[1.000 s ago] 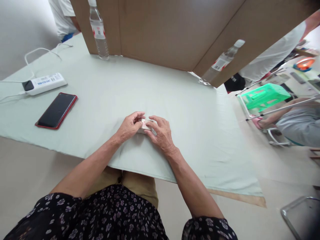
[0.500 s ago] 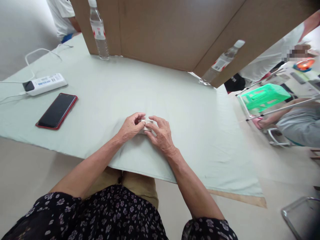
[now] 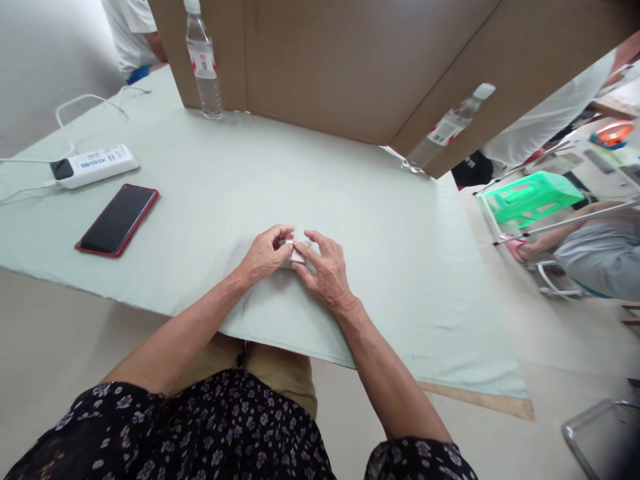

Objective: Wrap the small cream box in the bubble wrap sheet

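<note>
A small pale, whitish object (image 3: 299, 255) lies between my hands near the front edge of the table; it is too small and too covered to name. My left hand (image 3: 269, 253) curls round its left side, thumb pressed on it. On its right side my right hand (image 3: 324, 267) holds it between thumb and index finger, the other fingers bent above. Both hands rest low over the pale green cloth (image 3: 350, 193). My fingers hide parts of the object.
On the left lie a red-cased phone (image 3: 118, 220) and a white power strip (image 3: 97, 165) with cables. Two water bottles (image 3: 205, 70) (image 3: 450, 127) stand by a tall cardboard panel (image 3: 340, 60). At the right are a green plastic item (image 3: 533, 198) and a seated person's leg (image 3: 600, 250).
The whole view has shifted slightly, so things on the table appear a little further right. Both hands keep almost the same pose around the small object.
</note>
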`<state>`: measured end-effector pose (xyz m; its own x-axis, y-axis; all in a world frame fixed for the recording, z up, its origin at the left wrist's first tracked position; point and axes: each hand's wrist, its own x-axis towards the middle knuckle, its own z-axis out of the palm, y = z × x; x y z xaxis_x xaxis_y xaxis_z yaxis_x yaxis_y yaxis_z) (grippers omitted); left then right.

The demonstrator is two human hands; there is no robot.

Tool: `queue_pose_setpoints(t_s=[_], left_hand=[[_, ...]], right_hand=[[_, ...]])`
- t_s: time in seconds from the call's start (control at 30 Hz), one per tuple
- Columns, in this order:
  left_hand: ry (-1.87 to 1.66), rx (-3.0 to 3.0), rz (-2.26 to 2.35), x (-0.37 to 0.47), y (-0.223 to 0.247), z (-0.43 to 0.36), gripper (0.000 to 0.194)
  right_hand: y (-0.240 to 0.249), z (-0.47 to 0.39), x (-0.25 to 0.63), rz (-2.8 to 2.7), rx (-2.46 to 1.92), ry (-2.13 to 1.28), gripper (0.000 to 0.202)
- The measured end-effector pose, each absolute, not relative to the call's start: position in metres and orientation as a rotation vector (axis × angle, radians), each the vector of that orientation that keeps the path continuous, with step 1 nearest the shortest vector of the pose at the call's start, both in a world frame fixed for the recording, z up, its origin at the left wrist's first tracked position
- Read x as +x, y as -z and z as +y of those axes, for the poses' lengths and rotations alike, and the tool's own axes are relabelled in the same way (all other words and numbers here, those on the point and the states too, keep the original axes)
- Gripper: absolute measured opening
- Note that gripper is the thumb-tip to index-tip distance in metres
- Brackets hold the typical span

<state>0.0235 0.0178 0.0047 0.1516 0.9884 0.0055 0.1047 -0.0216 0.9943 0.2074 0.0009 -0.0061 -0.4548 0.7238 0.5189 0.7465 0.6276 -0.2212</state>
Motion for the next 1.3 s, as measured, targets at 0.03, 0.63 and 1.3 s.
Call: queue_pose_setpoints(t_s=[0.03,0.63,1.3], left_hand=[[-1.055,1.362,1.158,0.023,-0.005,0.018,0.047],[-1.289,1.073,1.165,0.016,-0.002,0.028,0.042],[-1.417,0.164,0.82,-0.016,-0.018,0.044,0.025]], right_hand=[[0.006,0.001,0.207,-2.269,-1.143,0.065,0.033],[0.001,0.005,0.216,-1.98,-1.06,-0.272,0.047],[0.008,0.033,0.235,-0.806,-1.037,-1.153,0.039]])
